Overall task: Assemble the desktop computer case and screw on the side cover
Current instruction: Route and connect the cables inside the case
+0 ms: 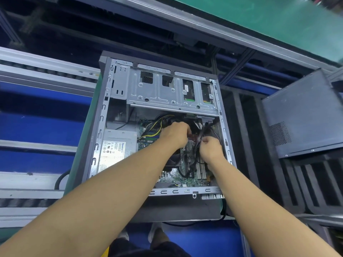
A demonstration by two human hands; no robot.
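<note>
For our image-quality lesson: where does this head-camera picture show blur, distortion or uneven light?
Head view: the green surface at top right is smeared by motion blur; wide-angle stretch makes the forearms loom large at the bottom; the case interior is evenly lit and fairly sharp, as are the cables gripped by the left hand and right hand.

Counted one computer case [104,115], one side cover [300,115], one cable bundle [199,138]. Hands numbered two: left hand [175,133], right hand [210,148].
</note>
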